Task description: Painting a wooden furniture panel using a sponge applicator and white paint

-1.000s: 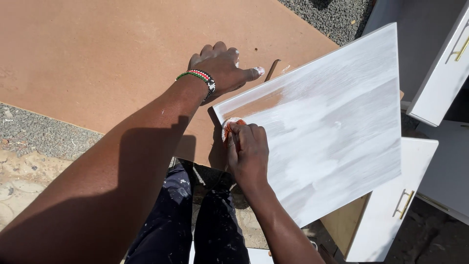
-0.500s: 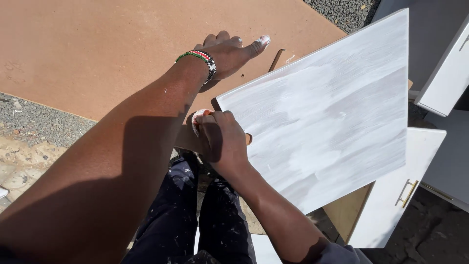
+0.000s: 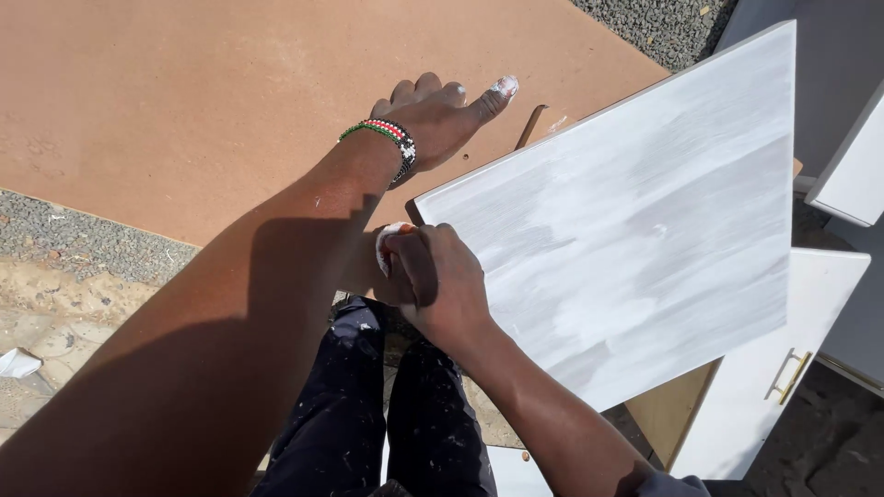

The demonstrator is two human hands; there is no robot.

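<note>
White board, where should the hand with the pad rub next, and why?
Probably back onto the white board, toward its streaky middle. The right hand holds the white-caked pad just off the near corner, while the left hand rests on the brown sheet.

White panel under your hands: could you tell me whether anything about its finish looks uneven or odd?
Yes. The white panel is coated unevenly: streaky, with greyer bands showing through. White smears also cover the left hand thumb tip.

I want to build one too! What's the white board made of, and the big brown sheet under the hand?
The white board looks like wood-based panel under streaky, matte white paint or filler; the coat is uneven. The brown sheet looks like bare fibreboard: smooth, even tan, with no grain showing. The left hand rests on it.
</note>
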